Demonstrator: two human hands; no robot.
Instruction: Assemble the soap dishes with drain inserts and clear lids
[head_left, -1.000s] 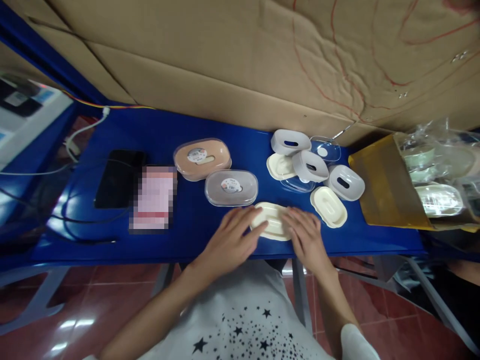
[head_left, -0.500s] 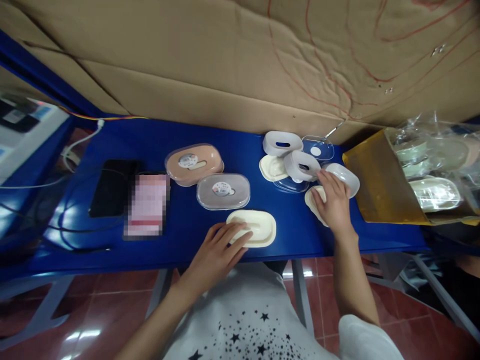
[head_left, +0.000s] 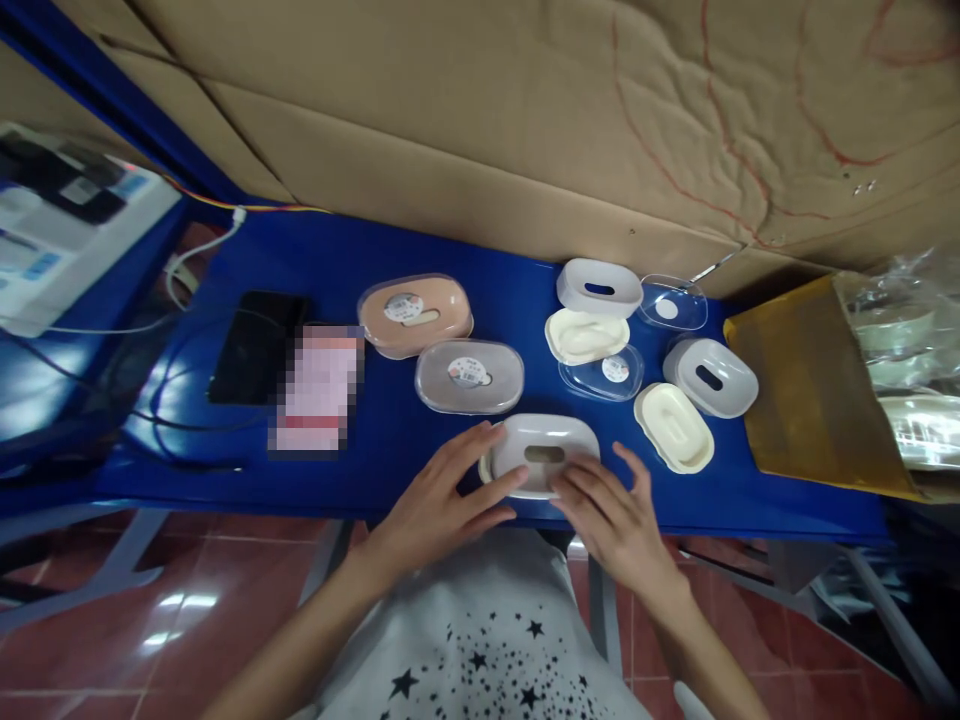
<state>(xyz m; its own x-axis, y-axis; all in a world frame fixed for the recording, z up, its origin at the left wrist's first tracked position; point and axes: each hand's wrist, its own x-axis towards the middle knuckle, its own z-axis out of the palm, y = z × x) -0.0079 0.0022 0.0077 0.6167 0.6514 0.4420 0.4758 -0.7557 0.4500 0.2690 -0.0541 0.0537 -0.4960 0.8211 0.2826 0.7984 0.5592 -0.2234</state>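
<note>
In front of me, near the table's front edge, a white oval cover with a slot [head_left: 546, 430] sits over a cream oval base, whose left edge [head_left: 486, 470] peeks out from under it. My left hand [head_left: 442, 495] grips the left end of the cover, fingers parted around it. On the right end, my right hand [head_left: 611, 515] has its fingers on the cover's front and top, one finger raised off it. Cream oval bases [head_left: 675, 428], [head_left: 589, 335] lie to the right, near white slotted covers [head_left: 709, 378], [head_left: 600, 288].
Clear lids [head_left: 600, 375], [head_left: 675, 303] lie at the right. Behind my left hand are a peach case [head_left: 416, 318] and a grey case [head_left: 470, 377], both lidded. A phone [head_left: 319, 390] and a black device [head_left: 255, 345] lie left; a carton [head_left: 817, 390] of bagged parts stands right.
My right hand has brought a white slotted cover from the right-hand group onto the cream base. My left hand has moved from the base's top to its left end. The view has shifted slightly.
</note>
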